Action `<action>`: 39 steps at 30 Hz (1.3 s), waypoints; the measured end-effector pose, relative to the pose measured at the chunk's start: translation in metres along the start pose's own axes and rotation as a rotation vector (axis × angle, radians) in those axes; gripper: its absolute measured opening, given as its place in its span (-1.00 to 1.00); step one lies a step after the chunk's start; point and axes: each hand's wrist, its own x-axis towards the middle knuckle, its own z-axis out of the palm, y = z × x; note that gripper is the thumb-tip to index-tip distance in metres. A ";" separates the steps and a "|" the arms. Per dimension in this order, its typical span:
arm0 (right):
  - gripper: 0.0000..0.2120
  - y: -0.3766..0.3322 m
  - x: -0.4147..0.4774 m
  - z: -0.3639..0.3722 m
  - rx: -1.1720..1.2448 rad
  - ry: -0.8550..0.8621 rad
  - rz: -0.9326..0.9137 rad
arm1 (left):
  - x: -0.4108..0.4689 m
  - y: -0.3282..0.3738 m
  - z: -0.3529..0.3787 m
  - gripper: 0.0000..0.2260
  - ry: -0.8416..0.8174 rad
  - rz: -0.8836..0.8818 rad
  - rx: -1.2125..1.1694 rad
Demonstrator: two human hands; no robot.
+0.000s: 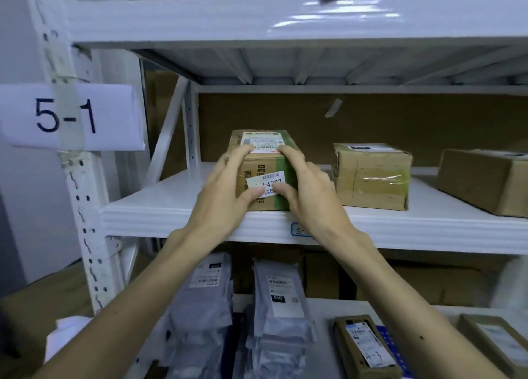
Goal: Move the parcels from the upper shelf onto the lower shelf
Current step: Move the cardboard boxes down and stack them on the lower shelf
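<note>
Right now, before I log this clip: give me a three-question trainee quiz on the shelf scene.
1. True or false: both hands touch the same box.
2. How many cardboard boxes sit on the upper shelf? A) two B) three C) five
3. What does the paper sign on the upright read?

Key: 1 true: left hand and right hand clasp it. 2 B. 3 5-1.

The shelf [171, 201] is smooth white painted metal. The box [371, 176] is matt brown cardboard under glossy tape. The mailers [200, 307] are grey plastic.
</note>
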 end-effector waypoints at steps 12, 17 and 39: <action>-0.46 -0.096 -0.107 -0.010 -0.046 0.083 -0.024 | -0.110 0.021 -0.067 -0.43 0.046 0.096 -0.034; -0.47 -0.128 -0.156 -0.015 -0.092 0.115 0.018 | -0.158 0.033 -0.089 -0.43 0.027 0.125 -0.047; -0.46 0.023 -0.339 -0.094 -0.056 -0.026 0.271 | -0.280 0.126 0.101 -0.41 -0.232 0.021 -0.072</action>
